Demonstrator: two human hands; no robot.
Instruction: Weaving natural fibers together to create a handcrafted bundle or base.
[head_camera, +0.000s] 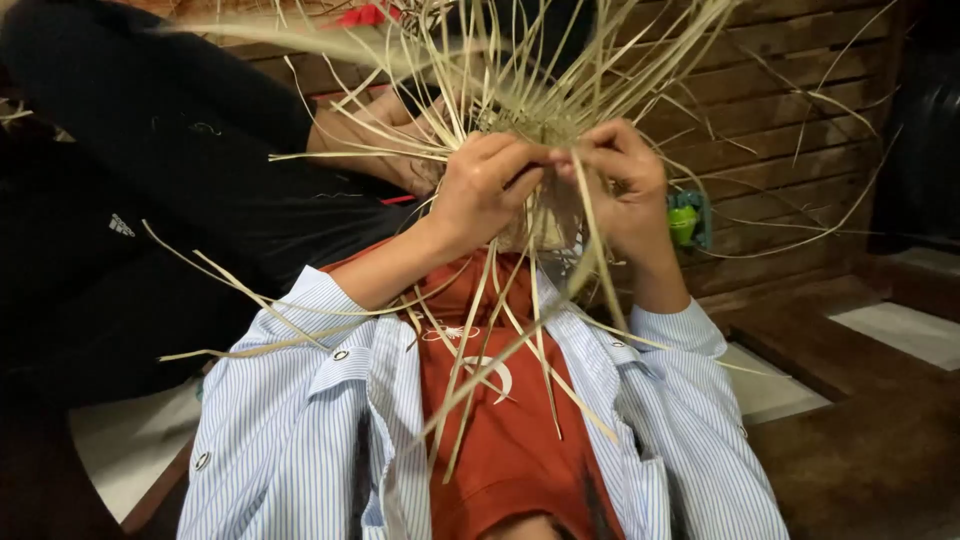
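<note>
Here, both hands (555, 175) pinching woven straw strips (545, 215), green packet (686, 220) behind

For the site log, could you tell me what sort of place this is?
Probably an informal home or workshop corner for handcraft: a wooden slat wall, loose pale weaving strips fanning out, and a second person in dark clothes seated close by.

The person wears a light shirt (290, 440) with thin blue and white stripes, open at the front. Its sleeves are rolled up below the left hand (485, 190) and the right hand (625, 180), and small round buttons sit on them. Under it is a red-orange T-shirt (500, 420) with a white print.
</note>
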